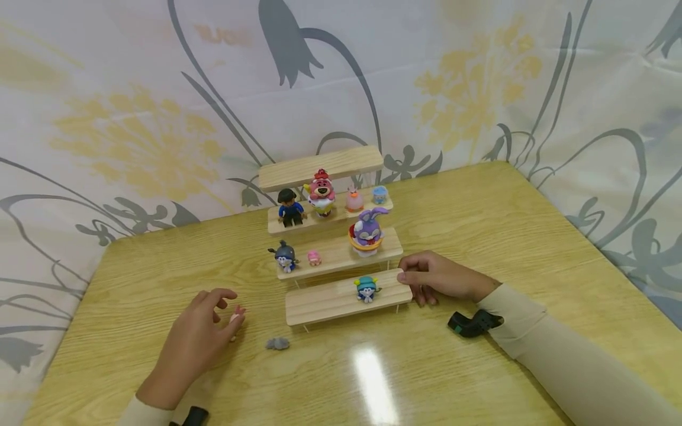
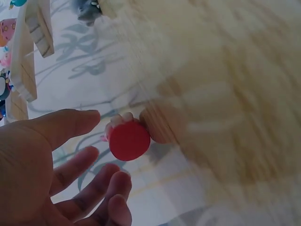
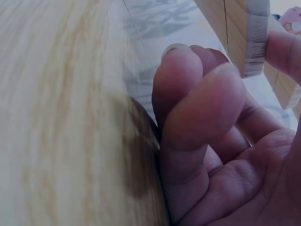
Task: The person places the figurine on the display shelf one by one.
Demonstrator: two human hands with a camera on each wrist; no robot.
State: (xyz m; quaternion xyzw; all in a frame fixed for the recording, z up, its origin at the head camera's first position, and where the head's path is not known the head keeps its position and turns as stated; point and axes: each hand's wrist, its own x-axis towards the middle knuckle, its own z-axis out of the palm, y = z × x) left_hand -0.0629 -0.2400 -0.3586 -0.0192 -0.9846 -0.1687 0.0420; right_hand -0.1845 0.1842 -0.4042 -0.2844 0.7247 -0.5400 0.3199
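Left hand (image 1: 197, 337) hovers low over the light wooden surface (image 1: 479, 225), fingers loose and spread, gripping nothing. Just off its fingertips sits a small pale figurine with a round red base (image 2: 129, 139); the left wrist view shows the base facing the palm, apart from thumb and fingers. Whether it touches the surface there is too blurred to tell. A small grey figurine (image 1: 277, 343) lies on the surface just right of that hand.

Right hand (image 1: 439, 278) rests at the right end of the lowest pine step of a four-tier wooden display stand (image 1: 319, 305). Thumb on the end of the board, fingers curled beneath and beside it, knuckles against the surface; it holds the step's edge.

On that step: a teal-capped blue figurine (image 1: 366, 289), upright, near the middle. Step above: grey-blue figurine (image 1: 285, 255), tiny pink one (image 1: 314, 258), purple rabbit in an orange cup (image 1: 366, 232). Third step: dark-haired figure in blue (image 1: 290, 208), pink bear (image 1: 321, 193), two small ones beside it. Top step bare.
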